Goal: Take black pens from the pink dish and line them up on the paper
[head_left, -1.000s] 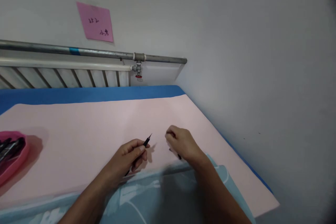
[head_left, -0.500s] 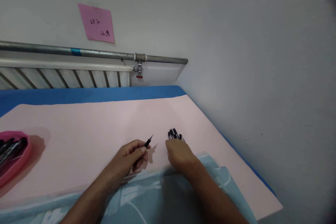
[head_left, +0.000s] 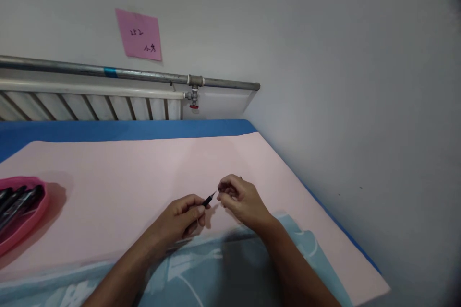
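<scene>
Right hand [head_left: 240, 197] shifted left, near pen [head_left: 208, 201] tip; fingers half-curled, hold unclear. Left hand [head_left: 188, 212] pinches pen, axis slanting far-right, tip forward.

1. The pink note [head_left: 140, 41] on the wall [head_left: 223, 19] bears the handwritten number "252" [head_left: 136, 32].
2. Lower right on it stand two handwritten characters [head_left: 150, 48]: the first reads "小", the second is unclear.

Pink note [head_left: 139, 36] above metal pipe [head_left: 151, 75]
</scene>
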`<action>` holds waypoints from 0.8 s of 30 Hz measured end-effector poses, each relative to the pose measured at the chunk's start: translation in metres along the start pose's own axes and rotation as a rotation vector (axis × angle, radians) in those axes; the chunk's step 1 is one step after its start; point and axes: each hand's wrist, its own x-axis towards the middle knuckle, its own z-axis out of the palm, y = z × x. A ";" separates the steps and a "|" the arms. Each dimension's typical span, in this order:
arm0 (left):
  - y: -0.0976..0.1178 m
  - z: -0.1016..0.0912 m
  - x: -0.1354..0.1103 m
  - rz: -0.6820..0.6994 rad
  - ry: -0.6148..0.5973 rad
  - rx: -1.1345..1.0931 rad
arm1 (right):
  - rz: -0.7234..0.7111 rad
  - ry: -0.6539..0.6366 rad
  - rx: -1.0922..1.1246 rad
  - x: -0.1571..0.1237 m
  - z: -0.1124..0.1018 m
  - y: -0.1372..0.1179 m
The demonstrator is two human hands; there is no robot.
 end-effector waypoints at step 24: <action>0.013 -0.009 -0.007 -0.038 -0.100 0.081 | -0.199 -0.142 0.005 -0.002 -0.007 -0.004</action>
